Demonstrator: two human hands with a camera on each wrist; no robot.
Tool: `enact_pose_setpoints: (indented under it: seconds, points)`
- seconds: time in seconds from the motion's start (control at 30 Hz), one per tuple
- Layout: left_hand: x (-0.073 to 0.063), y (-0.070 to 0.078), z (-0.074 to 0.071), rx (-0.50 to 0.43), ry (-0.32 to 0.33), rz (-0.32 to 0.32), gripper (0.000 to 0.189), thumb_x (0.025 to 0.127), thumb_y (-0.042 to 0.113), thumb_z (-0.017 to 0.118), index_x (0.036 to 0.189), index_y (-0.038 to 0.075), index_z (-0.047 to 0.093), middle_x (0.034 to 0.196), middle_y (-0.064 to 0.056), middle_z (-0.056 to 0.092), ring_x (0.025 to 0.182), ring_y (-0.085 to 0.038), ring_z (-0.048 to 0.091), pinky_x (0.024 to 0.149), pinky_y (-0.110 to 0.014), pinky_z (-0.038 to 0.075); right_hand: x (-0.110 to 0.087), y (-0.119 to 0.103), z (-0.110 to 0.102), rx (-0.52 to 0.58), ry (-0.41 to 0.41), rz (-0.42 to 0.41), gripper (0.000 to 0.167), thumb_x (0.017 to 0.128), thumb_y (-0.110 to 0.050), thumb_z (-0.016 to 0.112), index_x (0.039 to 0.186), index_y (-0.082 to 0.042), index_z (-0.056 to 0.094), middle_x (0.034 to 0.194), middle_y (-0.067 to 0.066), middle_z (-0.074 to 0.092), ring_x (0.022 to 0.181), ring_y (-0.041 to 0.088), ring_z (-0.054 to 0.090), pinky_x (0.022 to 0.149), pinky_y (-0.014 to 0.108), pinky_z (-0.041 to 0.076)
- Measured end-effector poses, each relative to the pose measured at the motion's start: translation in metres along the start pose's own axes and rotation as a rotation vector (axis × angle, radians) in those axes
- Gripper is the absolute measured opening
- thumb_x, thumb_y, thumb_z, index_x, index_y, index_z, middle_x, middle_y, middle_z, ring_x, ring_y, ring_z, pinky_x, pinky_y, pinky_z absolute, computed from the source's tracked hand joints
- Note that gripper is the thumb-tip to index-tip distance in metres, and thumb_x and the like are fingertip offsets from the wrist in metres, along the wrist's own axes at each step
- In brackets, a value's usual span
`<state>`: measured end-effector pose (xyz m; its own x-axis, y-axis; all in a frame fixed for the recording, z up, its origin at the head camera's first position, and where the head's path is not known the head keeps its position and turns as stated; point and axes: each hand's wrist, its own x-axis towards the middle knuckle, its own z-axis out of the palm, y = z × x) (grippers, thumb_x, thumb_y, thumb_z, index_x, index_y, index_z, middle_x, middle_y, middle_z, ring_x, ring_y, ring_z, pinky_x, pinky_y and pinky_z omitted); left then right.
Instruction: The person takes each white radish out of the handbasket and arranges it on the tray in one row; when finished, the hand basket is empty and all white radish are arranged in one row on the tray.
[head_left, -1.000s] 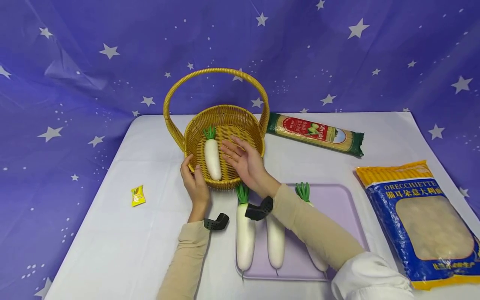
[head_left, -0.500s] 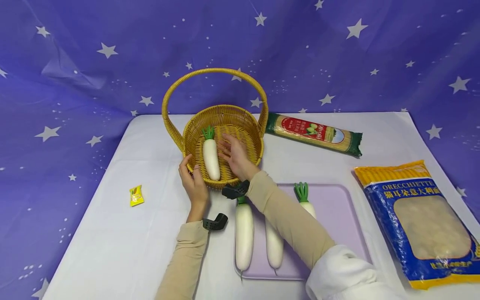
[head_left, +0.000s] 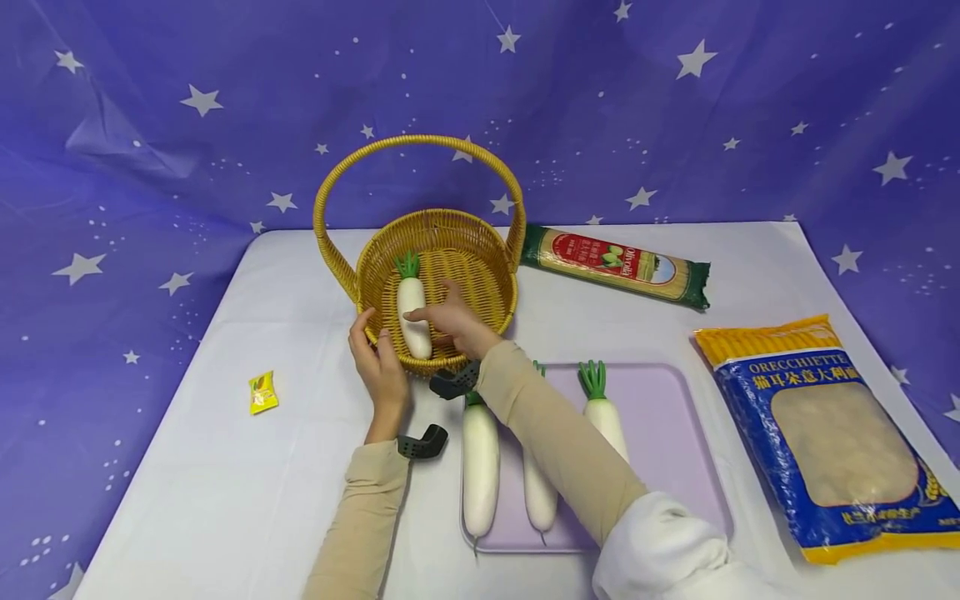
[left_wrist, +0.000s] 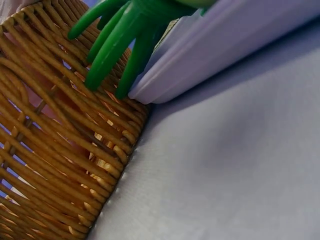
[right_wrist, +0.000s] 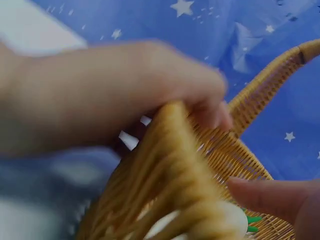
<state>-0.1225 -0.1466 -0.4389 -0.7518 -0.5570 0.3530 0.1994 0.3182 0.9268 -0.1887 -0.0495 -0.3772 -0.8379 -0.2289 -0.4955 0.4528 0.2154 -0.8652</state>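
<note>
A yellow-brown wicker basket (head_left: 435,221) with a tall hoop handle stands at the table's back. Inside it lies a white radish (head_left: 412,293) with green leaves. My left hand (head_left: 381,371) holds the basket's near-left rim; in the right wrist view, the left hand's fingertips curl over that rim. My right hand (head_left: 457,325) is inside the basket, its straight thumb across the radish and its index finger extended at the right; the other fingers are hidden. Three more radishes, including a left one (head_left: 480,475), lie on a lilac tray (head_left: 667,450), partly under my right forearm.
A spaghetti packet (head_left: 615,265) lies right of the basket. At the far right is a large blue and yellow orecchiette bag (head_left: 840,442). A small yellow sachet (head_left: 263,392) lies on the left. Behind the table hangs a purple star-patterned cloth (head_left: 600,108).
My right hand has moved left and down inside the basket, bringing its thumb over the radish. My left hand has kept its hold on the rim. The whole head view has shifted slightly.
</note>
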Motion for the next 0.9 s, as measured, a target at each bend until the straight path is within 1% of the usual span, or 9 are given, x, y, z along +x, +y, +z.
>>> enact_pose_setpoints:
  seconds: [0.1,0.23,0.3,0.4,0.5,0.63,0.77,0.83,0.9]
  points:
    - [-0.0011,0.0003,0.0009,-0.005,0.004,-0.010,0.037,0.088,0.012,0.039,0.124,0.007,0.046,0.129,-0.011,0.044,0.129,-0.018,0.034,0.106,-0.040,0.025,0.0009,0.0026,0.0043,-0.138,0.018,-0.085,0.089,0.079,-0.017,0.068,0.146,-0.023,0.009,0.141,0.017,0.032,0.117,0.033,0.047,0.087,0.042,0.046]
    - [-0.0026,0.0007,0.0027,-0.016,0.000,-0.010,0.038,0.087,0.012,0.040,0.124,0.005,0.047,0.128,-0.012,0.044,0.128,-0.019,0.035,0.104,-0.039,0.027,0.0015,0.0061,0.0072,-0.324,0.074,-0.185,0.089,0.079,-0.016,0.068,0.146,-0.019,0.010,0.131,0.023,0.043,0.112,0.034,0.051,0.087,0.042,0.046]
    - [-0.0022,0.0007,0.0031,-0.019,0.001,-0.005,0.038,0.087,0.012,0.039,0.124,0.004,0.046,0.128,-0.012,0.044,0.127,-0.020,0.036,0.102,-0.039,0.028,0.0016,0.0067,0.0074,-0.366,0.075,-0.214,0.089,0.078,-0.016,0.069,0.146,-0.019,0.011,0.129,0.023,0.045,0.111,0.034,0.052,0.087,0.042,0.046]
    - [-0.0011,0.0007,0.0031,-0.017,0.003,0.006,0.038,0.088,0.011,0.039,0.124,0.003,0.046,0.128,-0.012,0.044,0.125,-0.020,0.037,0.097,-0.037,0.030,0.0026,0.0067,0.0067,-0.359,0.040,-0.237,0.083,0.079,-0.016,0.067,0.145,-0.021,0.016,0.131,0.019,0.045,0.111,0.033,0.052,0.084,0.041,0.047]
    - [0.0001,0.0013,0.0028,-0.017,0.002,0.014,0.038,0.088,0.012,0.039,0.124,0.003,0.046,0.128,-0.012,0.044,0.124,-0.021,0.038,0.094,-0.036,0.031,0.0033,0.0058,0.0055,-0.320,-0.009,-0.243,0.074,0.082,-0.014,0.064,0.143,-0.026,0.024,0.135,0.016,0.042,0.111,0.032,0.052,0.079,0.039,0.049]
    - [0.0004,0.0017,0.0022,-0.019,0.004,0.012,0.038,0.088,0.012,0.038,0.124,0.003,0.046,0.127,-0.013,0.044,0.122,-0.022,0.039,0.092,-0.036,0.031,0.0026,0.0042,0.0046,-0.282,-0.074,-0.218,0.061,0.086,-0.013,0.058,0.139,-0.032,0.034,0.139,0.012,0.039,0.109,0.029,0.052,0.072,0.033,0.047]
    - [0.0004,0.0015,0.0012,-0.022,0.013,0.006,0.038,0.087,0.011,0.039,0.123,0.001,0.046,0.126,-0.013,0.045,0.122,-0.022,0.038,0.095,-0.036,0.030,0.0015,0.0036,0.0039,-0.250,-0.142,-0.192,0.050,0.091,-0.014,0.049,0.137,-0.032,0.039,0.142,0.010,0.036,0.106,0.026,0.053,0.068,0.028,0.045]
    - [0.0004,0.0013,0.0008,-0.024,0.017,0.004,0.038,0.087,0.010,0.039,0.123,0.002,0.047,0.126,-0.013,0.045,0.122,-0.022,0.038,0.094,-0.036,0.030,0.0006,0.0035,0.0031,-0.223,-0.172,-0.193,0.048,0.092,-0.015,0.046,0.138,-0.030,0.038,0.143,0.010,0.034,0.107,0.026,0.053,0.068,0.028,0.046]
    - [0.0002,0.0009,0.0007,-0.025,0.019,0.005,0.037,0.087,0.009,0.039,0.123,0.002,0.047,0.126,-0.014,0.045,0.122,-0.023,0.039,0.094,-0.037,0.030,-0.0008,0.0033,0.0017,-0.193,-0.193,-0.213,0.048,0.093,-0.015,0.043,0.139,-0.027,0.037,0.145,0.009,0.031,0.110,0.025,0.051,0.072,0.028,0.046]
